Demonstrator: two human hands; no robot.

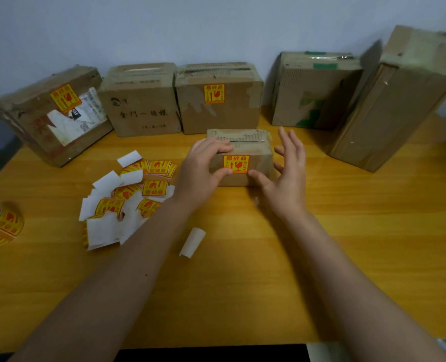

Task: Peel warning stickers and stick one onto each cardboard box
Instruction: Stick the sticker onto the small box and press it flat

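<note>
Holding the small box [242,158] steady with the left hand [203,168], fingers curled over its top and thumb pressing the sticker's [236,164] lower left corner, probably smoothing it down. The right hand [285,173] is spread loose beside the box's right end, gripping nothing. Loose stickers [127,197] sit just left, handy for the next box, with the roll [0,223] at the far-left edge, partly cut off. Two back boxes show stickers; the other three look bare on the sides facing us.
</note>
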